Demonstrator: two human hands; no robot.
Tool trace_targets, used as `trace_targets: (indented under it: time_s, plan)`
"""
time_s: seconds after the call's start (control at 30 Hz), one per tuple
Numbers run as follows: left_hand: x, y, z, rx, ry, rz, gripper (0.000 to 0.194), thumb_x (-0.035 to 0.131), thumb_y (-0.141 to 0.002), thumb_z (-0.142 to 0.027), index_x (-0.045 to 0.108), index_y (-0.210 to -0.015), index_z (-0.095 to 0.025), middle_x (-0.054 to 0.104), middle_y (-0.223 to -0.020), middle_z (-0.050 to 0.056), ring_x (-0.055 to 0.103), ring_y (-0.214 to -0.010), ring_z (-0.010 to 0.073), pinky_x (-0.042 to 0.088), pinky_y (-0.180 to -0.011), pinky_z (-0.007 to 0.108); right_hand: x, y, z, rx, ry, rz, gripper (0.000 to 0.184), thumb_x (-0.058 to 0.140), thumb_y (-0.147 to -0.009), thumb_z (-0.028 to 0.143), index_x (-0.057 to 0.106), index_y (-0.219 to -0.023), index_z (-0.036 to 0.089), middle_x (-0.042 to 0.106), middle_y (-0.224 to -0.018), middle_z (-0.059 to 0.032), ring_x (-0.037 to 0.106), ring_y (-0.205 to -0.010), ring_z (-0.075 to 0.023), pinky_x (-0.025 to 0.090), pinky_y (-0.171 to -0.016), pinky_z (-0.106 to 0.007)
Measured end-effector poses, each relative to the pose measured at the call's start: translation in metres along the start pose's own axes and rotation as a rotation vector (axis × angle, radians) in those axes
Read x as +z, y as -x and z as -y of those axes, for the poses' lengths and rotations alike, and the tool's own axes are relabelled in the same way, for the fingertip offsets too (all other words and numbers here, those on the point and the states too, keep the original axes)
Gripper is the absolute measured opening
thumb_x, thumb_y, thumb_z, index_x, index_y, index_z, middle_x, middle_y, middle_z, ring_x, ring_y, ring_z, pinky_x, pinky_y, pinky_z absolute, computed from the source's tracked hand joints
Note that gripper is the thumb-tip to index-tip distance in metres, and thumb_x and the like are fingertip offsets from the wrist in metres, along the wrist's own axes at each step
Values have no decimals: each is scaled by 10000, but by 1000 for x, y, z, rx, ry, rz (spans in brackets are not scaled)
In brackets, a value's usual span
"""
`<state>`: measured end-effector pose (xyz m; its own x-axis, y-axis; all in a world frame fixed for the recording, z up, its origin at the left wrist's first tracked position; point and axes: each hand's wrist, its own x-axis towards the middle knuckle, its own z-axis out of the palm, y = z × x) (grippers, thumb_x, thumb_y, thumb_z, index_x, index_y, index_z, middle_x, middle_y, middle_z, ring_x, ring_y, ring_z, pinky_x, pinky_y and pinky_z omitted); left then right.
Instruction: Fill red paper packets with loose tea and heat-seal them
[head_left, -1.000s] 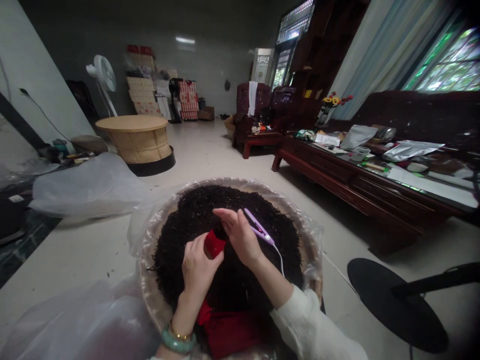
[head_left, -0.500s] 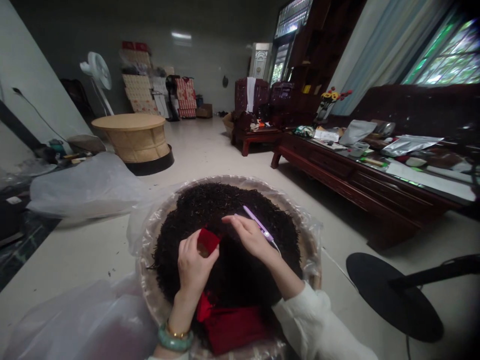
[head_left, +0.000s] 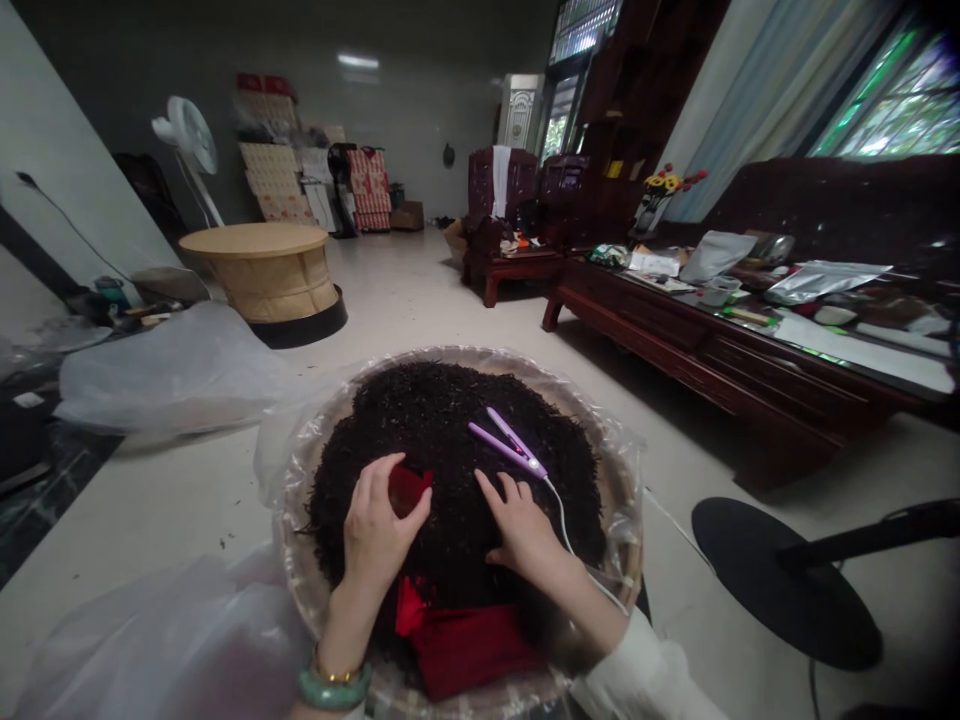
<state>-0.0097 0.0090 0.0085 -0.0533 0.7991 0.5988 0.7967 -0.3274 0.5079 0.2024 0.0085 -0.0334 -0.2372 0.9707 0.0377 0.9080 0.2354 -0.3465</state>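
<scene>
While the left hand curls narrowly around a small red piece of cloth or foil, its fingers right against it, though from here I cannot tell whether it is truly gripped, the right hand lies spread wide and empty, palm down on a broad mound of dark twisted tea leaves. Just beyond those right fingers, on top of the mound, rests a slim lilac mini flat iron with a lit tip, its white cord running down past the right wrist. A pale green jade bangle and a thin gold bracelet circle the left wrist, and a cream cuff covers the right forearm near the elbow. The leaves sit in a round woven bamboo tray lined with clear plastic, and a crumpled dark red cloth bag lies at its near side, partly on the leaves. Loose translucent plastic sheeting spreads over the pale floor to the left, toward a round light wooden drum table and a white standing fan. To the right stands a long dark wooden table scattered with silver foil bags
</scene>
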Motion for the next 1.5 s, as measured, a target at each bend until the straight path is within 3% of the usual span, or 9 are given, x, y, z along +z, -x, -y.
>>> trace_targets:
  time_s: [0.13,0.3,0.43,0.57,0.73,0.93,1.13,1.3,1.5]
  plan:
    - [-9,-1,-1,19,-20,102,361,489,-883,-313,494,-1237,-239,628,-1144,83,617,-1029,237,519,-853,378,0,-1,-1,-36,-69,-47,835,700,-621,111,389,-1383,247,500,-1211,-142,510,-1060,-305,511,-828,-411]
    - [-13,2,3,52,-89,68,363,406,-889,-161,543,-1211,-257,667,-1154,55,664,-981,208,536,-796,312,-1,1,0,14,-74,-44,757,652,-591,52,452,-1309,184,493,-1201,-155,504,-1065,-320,513,-825,-419]
    - [-14,3,6,110,-126,86,360,406,-892,-155,572,-1190,-270,650,-1208,46,669,-985,205,549,-776,296,-1,3,2,-20,-212,-104,501,560,-658,37,545,-1132,200,557,-1052,-89,562,-982,-243,488,-863,-365]
    - [-17,0,7,146,-147,143,358,414,-880,-150,595,-1166,-269,648,-1213,40,681,-938,203,557,-776,301,-4,0,-1,-24,-358,-163,305,539,-680,74,602,-948,205,600,-918,-52,598,-828,-203,495,-759,-332]
    - [-25,-6,6,159,-188,218,349,422,-872,-145,606,-1147,-254,663,-1178,48,688,-902,203,557,-768,303,-9,-7,-8,0,-606,-271,240,618,-668,180,677,-897,219,691,-911,-40,639,-845,-224,503,-784,-359]
    - [-33,-13,-1,136,-234,361,288,422,-885,-156,640,-1054,-241,643,-1231,60,693,-913,212,550,-728,293,-26,-20,-9,146,-914,-201,189,660,-671,330,676,-784,179,656,-657,-11,568,-478,-134,472,-472,-258]
    - [-32,-14,-7,117,-194,405,278,423,-879,-144,648,-1005,-250,575,-1332,57,695,-925,205,544,-768,301,-59,-38,28,13,-1190,-147,192,713,-651,334,644,-744,180,622,-644,5,586,-519,-128,503,-518,-265]
    - [-31,-16,-10,98,-209,409,286,425,-873,-137,657,-1003,-244,571,-1335,70,701,-912,216,553,-748,312,-74,-52,69,-181,-1012,-130,126,673,-702,259,684,-810,195,691,-774,-7,637,-683,-153,526,-652,-287]
    - [-29,-15,-7,108,-169,314,252,438,-886,-176,650,-1003,-245,605,-1293,64,701,-891,207,548,-748,300,-80,-52,80,-281,-884,-55,232,590,-804,224,676,-1015,182,715,-979,-59,667,-865,-182,523,-771,-306]
